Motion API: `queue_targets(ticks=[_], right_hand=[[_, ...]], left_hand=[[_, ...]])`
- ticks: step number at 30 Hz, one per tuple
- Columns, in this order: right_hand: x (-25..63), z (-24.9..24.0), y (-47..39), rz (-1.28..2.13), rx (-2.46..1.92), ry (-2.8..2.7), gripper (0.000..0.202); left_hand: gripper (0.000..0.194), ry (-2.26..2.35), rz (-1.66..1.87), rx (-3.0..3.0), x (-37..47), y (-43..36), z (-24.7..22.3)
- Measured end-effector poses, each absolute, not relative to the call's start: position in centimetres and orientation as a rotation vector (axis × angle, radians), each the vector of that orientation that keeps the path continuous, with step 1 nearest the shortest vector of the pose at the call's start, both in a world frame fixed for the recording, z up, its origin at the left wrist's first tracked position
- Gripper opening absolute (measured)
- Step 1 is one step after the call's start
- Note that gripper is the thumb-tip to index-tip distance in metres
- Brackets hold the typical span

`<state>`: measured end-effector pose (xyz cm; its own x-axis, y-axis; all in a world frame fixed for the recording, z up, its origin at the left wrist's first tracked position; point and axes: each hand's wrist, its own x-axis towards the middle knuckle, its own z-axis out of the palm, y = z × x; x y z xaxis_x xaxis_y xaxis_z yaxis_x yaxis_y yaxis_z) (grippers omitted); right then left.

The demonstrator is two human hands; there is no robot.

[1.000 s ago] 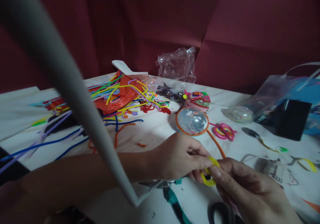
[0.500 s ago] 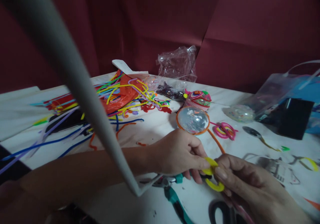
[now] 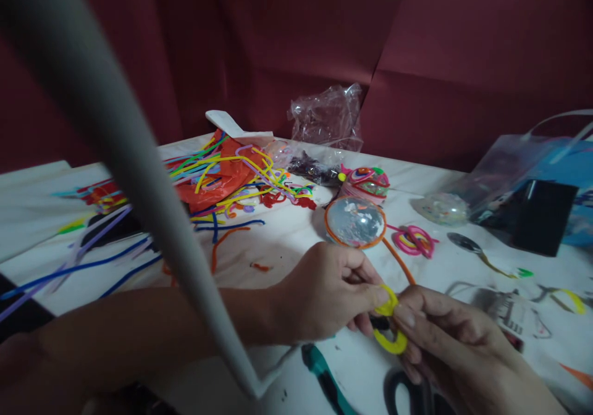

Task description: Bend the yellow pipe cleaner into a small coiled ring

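Observation:
My left hand (image 3: pixel 331 291) pinches the upper side of a curled yellow pipe cleaner (image 3: pixel 393 344) between thumb and fingers. Against its right side press the thumb and fingers of my right hand (image 3: pixel 456 335), so both hands grip the same loop. A small dark shape shows inside the loop, too unclear to name. Below the left hand lie pliers with teal handles (image 3: pixel 324 375), their jaws hidden. Black scissor handles (image 3: pixel 402 390) show beneath the right hand. Just beyond the hands is a clear dome (image 3: pixel 356 220) edged in orange pipe cleaner, with an orange stem (image 3: pixel 399 260).
A grey pole (image 3: pixel 180 236) crosses the left side of my view, in front of my forearm. Colourful pipe cleaners (image 3: pixel 231 168) heap at the back left. A decorated pink dome (image 3: pixel 365 183), a pink coil (image 3: pixel 414 240) and a black box (image 3: pixel 544 217) stand farther back.
The yellow loop and both hands have shifted slightly left in view. My left hand now sits a little lower, and the pliers' jaws have gone out of sight.

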<state>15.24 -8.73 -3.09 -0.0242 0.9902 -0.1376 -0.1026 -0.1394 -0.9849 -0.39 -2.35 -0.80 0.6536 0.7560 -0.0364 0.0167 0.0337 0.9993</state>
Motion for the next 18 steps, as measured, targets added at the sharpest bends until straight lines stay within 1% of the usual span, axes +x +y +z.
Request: queue_targets(ticks=[2,5,10,15,18], right_hand=[[15.1,-3.5,-8.7,1.349,-1.207,-1.119,0.035],[14.8,-3.9,-8.8,1.229,-1.239,-1.180,0.035],[14.3,-4.2,-8.8,0.973,-1.293,-1.206,0.031],[14.0,-4.6,-8.5,1.060,-1.269,-1.127,0.029],[14.0,-4.7,-8.4,1.039,-1.280,-1.106,0.029]], left_hand=[[0.009,0.705,0.732,1.509,-0.3,-2.6,-1.0],[0.011,0.711,0.850,1.584,-0.1,-2.9,-1.2],[0.011,0.724,0.882,1.598,-0.2,-2.8,-1.3],[0.011,0.686,0.873,1.437,-0.2,-2.8,-1.3],[0.013,0.682,0.883,1.356,0.0,-2.8,-1.3]])
